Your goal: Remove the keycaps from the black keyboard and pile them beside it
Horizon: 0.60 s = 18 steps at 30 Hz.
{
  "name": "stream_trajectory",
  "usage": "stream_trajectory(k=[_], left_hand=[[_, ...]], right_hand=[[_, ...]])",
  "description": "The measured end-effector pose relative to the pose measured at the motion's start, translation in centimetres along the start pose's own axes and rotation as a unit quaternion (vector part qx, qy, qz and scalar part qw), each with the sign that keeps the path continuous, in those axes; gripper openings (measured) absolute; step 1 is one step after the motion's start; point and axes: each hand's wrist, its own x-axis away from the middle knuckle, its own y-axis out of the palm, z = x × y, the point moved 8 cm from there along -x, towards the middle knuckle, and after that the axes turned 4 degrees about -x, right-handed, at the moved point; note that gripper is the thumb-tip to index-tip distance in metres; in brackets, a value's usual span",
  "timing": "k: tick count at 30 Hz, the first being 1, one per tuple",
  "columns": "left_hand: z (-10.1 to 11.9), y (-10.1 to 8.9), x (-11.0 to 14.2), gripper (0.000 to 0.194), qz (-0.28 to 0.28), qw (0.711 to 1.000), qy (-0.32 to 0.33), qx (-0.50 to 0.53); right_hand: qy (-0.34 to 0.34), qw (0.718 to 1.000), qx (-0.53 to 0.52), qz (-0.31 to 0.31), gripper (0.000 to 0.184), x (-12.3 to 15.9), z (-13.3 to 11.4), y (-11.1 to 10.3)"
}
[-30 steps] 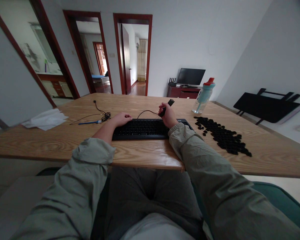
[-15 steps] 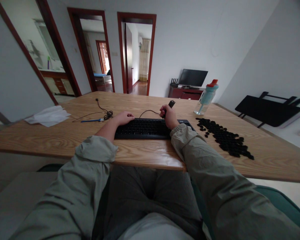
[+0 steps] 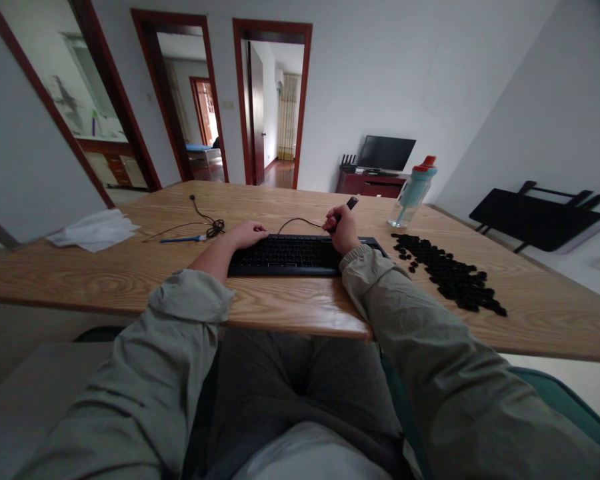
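A black keyboard (image 3: 291, 256) lies flat near the front edge of the wooden table. My left hand (image 3: 250, 235) is closed over its left end, fingers curled at the back edge. Above the keyboard's right part, my right hand (image 3: 345, 229) is wrapped round a dark stick-shaped tool (image 3: 353, 201), tilted with its upper end sticking out past the thumb. The tool's lower end is hidden, so its kind cannot be made out. To the right lies a long spread of loose black keycaps (image 3: 450, 273), several apart from the main pile.
A clear bottle with a red and teal lid (image 3: 414, 190) stands behind the keycaps. On the left are a blue brush-like tool (image 3: 183, 239), a coiled black cable (image 3: 214, 228) and white tissue (image 3: 96, 231). The wooden table (image 3: 280, 303) has its front edge close to my lap.
My right hand has shifted slightly right with the tool, which now leans further to the right. My left hand and the keyboard stay in place.
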Motion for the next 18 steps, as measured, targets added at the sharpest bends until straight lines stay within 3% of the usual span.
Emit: stream_trajectory(k=[4, 10, 18], left_hand=[[0.1, 0.0, -0.1, 0.037, 0.000, 1.000, 0.005, -0.001], [0.0, -0.1, 0.0, 0.034, 0.002, 1.000, -0.003, -0.007], [-0.2, 0.2, -0.4, 0.034, 0.004, 1.000, 0.009, 0.003]], right_hand=[[0.035, 0.996, -0.058, 0.060, 0.019, -0.3, 0.4, -1.0], [0.012, 0.994, -0.051, 0.094, 0.022, 0.1, 0.5, -1.0], [-0.010, 0.999, 0.029, 0.017, 0.027, 0.4, 0.5, 0.2]])
